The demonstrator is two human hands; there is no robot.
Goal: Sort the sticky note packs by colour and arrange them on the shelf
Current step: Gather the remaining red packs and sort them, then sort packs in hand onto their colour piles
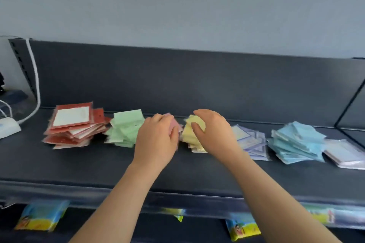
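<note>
head view, shelf (pixel 98 163) seen from the front edge. seven piles of sticky note packs lie in a row along the back of the shelf, from 9 o'clock to 3 o'clock: red pile (pixel 73 126), green pile (pixel 126 128), pink pile (pixel 174 124), yellow pile (pixel 189 136), lilac pile (pixel 250 142), blue pile (pixel 296 142), white pile (pixel 343 154). each pile is loose, its packs fanned and skewed. the red and green piles touch at their near corners; the blue and white piles touch too.

left hand (pixel 156 140): back up, at the centre of the row, fingers curled over the pink pile and thumb against its right side, gripping the packs; most of the pile is hidden under the hand. the green pile lies just at its 9 o'clock.

right hand (pixel 213 134): just at 3 o'clock of the left hand, fingers hooked over the top of the yellow pile and thumb pressed on its face, gripping the upper packs. the lilac pile lies at its 3 o'clock, partly behind the wrist.

the two hands are near each other but apart, with the pink and yellow piles side by side between them. the picture is motion-blurred.

at far 9 o'clock a white cable (pixel 36 85) runs down to a white box (pixel 7 128). at 6 o'clock, under the shelf edge, bright packets (pixel 41 215) show.
</note>
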